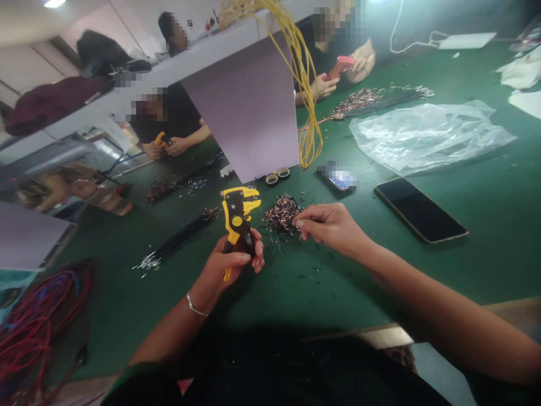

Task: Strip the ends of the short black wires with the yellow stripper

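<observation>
My left hand [239, 256] is wrapped round the handles of a yellow and black wire stripper [239, 217], held upright with its jaws pointing right. Just right of it, a heap of short dark wire pieces with copper-coloured ends [281, 213] lies on the green table. At the right edge of this heap my right hand [327, 225] has its thumb and forefinger pinched together; whatever lies between the fingertips is too small to make out. Left of the stripper is a bundle of long black wires [181, 239] with bared, shiny ends.
Black tape rolls [278, 176] lie behind the heap. A dark smartphone [420, 208], a smaller phone [338, 177] and a clear plastic bag [426, 135] are to the right. Yellow cables [310, 113] hang from a shelf. Red cables [38, 332] lie at left. Co-workers hold tools across the table.
</observation>
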The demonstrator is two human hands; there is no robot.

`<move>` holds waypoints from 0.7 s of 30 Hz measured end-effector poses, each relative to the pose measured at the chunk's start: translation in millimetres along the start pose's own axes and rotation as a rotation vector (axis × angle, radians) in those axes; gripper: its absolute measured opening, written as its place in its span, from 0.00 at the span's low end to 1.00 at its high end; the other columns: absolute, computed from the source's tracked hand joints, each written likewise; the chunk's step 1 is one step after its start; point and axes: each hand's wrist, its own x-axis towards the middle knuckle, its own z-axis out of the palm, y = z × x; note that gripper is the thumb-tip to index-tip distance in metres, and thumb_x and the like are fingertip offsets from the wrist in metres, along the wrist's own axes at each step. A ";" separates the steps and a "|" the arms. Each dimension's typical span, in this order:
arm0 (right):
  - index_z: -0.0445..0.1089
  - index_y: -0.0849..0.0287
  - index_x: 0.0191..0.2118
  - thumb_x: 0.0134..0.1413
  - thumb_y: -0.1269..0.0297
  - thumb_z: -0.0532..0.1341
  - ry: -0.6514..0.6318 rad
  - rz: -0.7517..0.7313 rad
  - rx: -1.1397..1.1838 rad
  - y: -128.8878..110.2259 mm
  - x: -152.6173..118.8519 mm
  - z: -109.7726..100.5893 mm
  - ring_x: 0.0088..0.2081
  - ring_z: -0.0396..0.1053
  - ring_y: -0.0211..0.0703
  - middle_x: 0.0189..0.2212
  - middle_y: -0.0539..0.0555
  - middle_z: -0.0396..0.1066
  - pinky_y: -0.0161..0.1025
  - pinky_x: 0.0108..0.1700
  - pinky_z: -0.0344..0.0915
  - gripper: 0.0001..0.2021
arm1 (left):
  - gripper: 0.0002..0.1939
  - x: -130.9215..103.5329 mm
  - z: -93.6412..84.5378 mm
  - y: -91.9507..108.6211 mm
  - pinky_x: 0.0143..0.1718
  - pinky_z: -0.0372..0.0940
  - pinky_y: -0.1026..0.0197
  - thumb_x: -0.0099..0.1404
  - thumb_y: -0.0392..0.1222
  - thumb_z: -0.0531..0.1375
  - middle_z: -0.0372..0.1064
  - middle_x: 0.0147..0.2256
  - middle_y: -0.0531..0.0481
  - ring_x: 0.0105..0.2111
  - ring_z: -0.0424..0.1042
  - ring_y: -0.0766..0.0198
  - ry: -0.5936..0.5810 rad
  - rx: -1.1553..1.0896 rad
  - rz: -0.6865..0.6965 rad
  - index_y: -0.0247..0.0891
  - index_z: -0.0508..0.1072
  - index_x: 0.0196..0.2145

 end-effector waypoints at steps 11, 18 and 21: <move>0.77 0.60 0.26 0.50 0.65 0.62 -0.175 0.062 -0.056 2.9 -8.8 22.0 0.17 0.56 0.32 0.17 0.49 0.69 0.35 0.20 0.53 0.08 | 0.24 2.0 6.3 0.7 0.34 0.68 0.52 0.49 0.37 0.65 0.73 0.46 0.37 0.34 0.74 0.54 -0.013 -0.003 0.046 0.34 0.73 0.47; 0.76 0.59 0.23 0.50 0.65 0.62 -0.214 0.072 -0.063 7.7 -12.5 30.5 0.16 0.55 0.31 0.15 0.48 0.67 0.34 0.20 0.52 0.08 | 0.23 -0.4 6.8 -5.7 0.34 0.68 0.53 0.48 0.34 0.65 0.73 0.34 0.44 0.31 0.72 0.57 -0.006 -0.004 0.014 0.32 0.73 0.45; 0.76 0.58 0.23 0.50 0.67 0.62 -0.195 0.038 -0.096 6.9 -12.7 30.1 0.17 0.56 0.32 0.14 0.48 0.66 0.35 0.21 0.54 0.09 | 0.21 -1.8 7.0 -7.2 0.30 0.67 0.56 0.47 0.33 0.64 0.70 0.30 0.47 0.28 0.70 0.60 0.006 -0.030 0.013 0.32 0.74 0.43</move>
